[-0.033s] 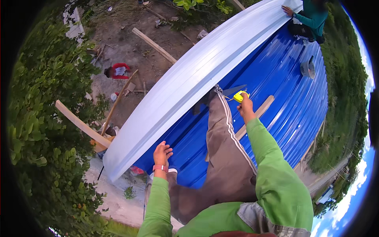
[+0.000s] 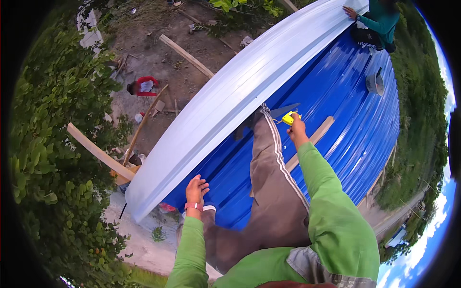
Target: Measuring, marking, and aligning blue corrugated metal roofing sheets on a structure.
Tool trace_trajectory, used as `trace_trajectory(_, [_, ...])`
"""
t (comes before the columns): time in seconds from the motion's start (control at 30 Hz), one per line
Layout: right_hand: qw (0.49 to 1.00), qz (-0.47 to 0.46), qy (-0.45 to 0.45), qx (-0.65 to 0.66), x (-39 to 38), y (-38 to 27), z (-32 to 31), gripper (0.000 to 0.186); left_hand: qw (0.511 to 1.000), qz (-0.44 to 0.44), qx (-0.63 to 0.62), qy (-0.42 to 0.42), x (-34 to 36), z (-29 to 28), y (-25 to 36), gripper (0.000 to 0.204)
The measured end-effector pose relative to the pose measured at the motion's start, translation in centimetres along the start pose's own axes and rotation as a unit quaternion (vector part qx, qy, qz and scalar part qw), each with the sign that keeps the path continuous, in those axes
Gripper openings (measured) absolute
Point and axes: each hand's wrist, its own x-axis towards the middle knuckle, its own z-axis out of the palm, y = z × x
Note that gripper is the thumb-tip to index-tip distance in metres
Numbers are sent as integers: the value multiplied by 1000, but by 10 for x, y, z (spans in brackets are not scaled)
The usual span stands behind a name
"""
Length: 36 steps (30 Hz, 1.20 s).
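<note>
Left hand (image 2: 196,190): raised, fingers loosely bent, grip empty, just right of white sheet (image 2: 230,89). Farther out, right arm outstretched, right hand (image 2: 297,130) grips yellow tape measure (image 2: 289,118), also right of white sheet.

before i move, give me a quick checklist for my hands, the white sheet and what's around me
1. Tape measure held in the right hand: ok.
2. Left hand empty: ok, fingers loosely curled.
3. Left hand off the white sheet: cannot tell; it is close to the edge.
4. Sheet's far end attended: ok, a co-worker's hand is on it.
5. Ground beyond the sheet free of people: not ok, a person in red is there.
6. Plank fastened: cannot tell.
</note>
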Motion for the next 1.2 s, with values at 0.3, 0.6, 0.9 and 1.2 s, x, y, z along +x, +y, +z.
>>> trace_trajectory(0.3, [991,119,-50,-27,95,60,47,38,985,-103,117,70,-10,-74,-42,33])
trace_trajectory(0.6, [995,-27,94,18,134,-43,27,33,976,-135,148,88,-47,-109,-58,31])
trace_trajectory(0.9, [979,95,-152,-96,53,59,6,15,983,-140,84,83,-85,-78,-58,31])
trace_trajectory(1.2, [993,-77,-33,-81,63,26,0,25,991,-106,60,50,-121,-106,-77,33])
